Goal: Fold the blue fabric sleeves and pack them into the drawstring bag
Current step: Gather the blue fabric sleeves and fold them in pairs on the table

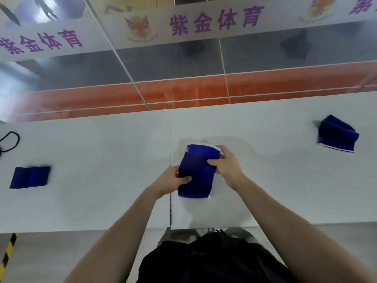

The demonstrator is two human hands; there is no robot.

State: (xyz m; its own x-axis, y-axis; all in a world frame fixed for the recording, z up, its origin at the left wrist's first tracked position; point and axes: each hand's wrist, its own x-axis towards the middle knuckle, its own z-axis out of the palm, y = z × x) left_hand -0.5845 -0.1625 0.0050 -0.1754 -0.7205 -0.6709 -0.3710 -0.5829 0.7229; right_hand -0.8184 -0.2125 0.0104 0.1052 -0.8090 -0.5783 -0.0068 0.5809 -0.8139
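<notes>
A blue fabric sleeve [199,172] with white trim and a small orange logo sits in the middle of the white table [102,160]. My left hand [173,180] pinches its left edge, thumb on top. My right hand [226,164] grips its right edge near the white-trimmed top. A second blue sleeve [30,177] lies folded flat at the left. A third blue sleeve [338,134] lies loosely folded at the far right. A black drawstring cord [11,139] shows at the left edge; the bag itself is out of view.
A glass wall with purple lettering [216,21] rises just behind the table's far edge. The table's near edge [81,231] runs in front of my body. A yellow-black striped tape [8,254] marks the floor at the lower left.
</notes>
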